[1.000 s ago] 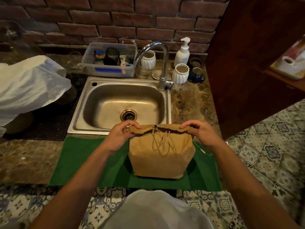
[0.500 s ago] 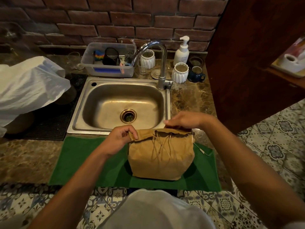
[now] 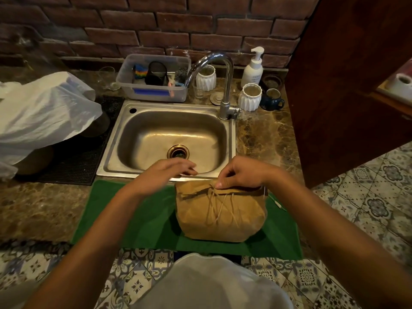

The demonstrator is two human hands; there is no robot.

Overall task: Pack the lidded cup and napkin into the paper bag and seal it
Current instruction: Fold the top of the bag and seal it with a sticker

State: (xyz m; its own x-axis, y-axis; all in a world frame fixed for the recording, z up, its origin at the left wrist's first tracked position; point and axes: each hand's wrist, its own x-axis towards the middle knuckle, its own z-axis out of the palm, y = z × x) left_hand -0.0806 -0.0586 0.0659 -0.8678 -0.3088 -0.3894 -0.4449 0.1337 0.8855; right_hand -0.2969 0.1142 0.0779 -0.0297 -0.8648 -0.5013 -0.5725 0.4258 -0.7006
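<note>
While the paper bag [image 3: 220, 214] stands on the green mat [image 3: 133, 221], toward that mat's right half and close to its front edge, its top is folded over and flattened, and thin twine handles [image 3: 219, 205] hang down its near face. The right hand [image 3: 242, 173] rests on the folded top at the bag's far edge, fingers curled together and pressing the fold down, with thumb and forefinger tips meeting on the paper near where the twine starts. The left hand [image 3: 166, 172] is off the bag, just to its left and over the near rim of the steel sink [image 3: 111, 161]; its fingers are loosely stretched and slightly apart, holding nothing, and somewhat blurred. The cup and napkin cannot be seen; the closed bag hides whatever is inside. The mat lies along the front edge of the marble counter [image 3: 44, 210], its far edge touching the sink rim. Behind the sink, along the counter's back edge, sit a clear plastic tub [image 3: 153, 92], a white pump bottle [image 3: 253, 69], two white ribbed pots [image 3: 249, 98] and a dark blue mug [image 3: 272, 102]. A crumpled white plastic bag [image 3: 42, 114] lies at the counter's left edge.
</note>
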